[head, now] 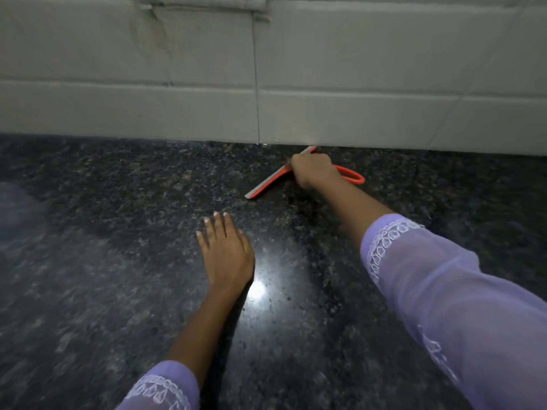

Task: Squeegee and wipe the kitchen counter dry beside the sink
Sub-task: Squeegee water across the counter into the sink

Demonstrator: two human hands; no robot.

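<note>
An orange squeegee [268, 184] with a grey rubber blade lies against the dark speckled granite counter [118, 247], its blade slanting from the wall base down to the left. My right hand [312, 170] is shut on its handle, reaching far back near the wall; the orange loop of the handle sticks out to the right of my fist. My left hand [226, 253] rests flat on the counter, fingers slightly apart, holding nothing, nearer to me and left of the squeegee.
A pale tiled wall [355, 84] rises straight from the counter's back edge. A bright light reflection [257, 290] shines on the glossy stone beside my left wrist. No sink or cloth is in view.
</note>
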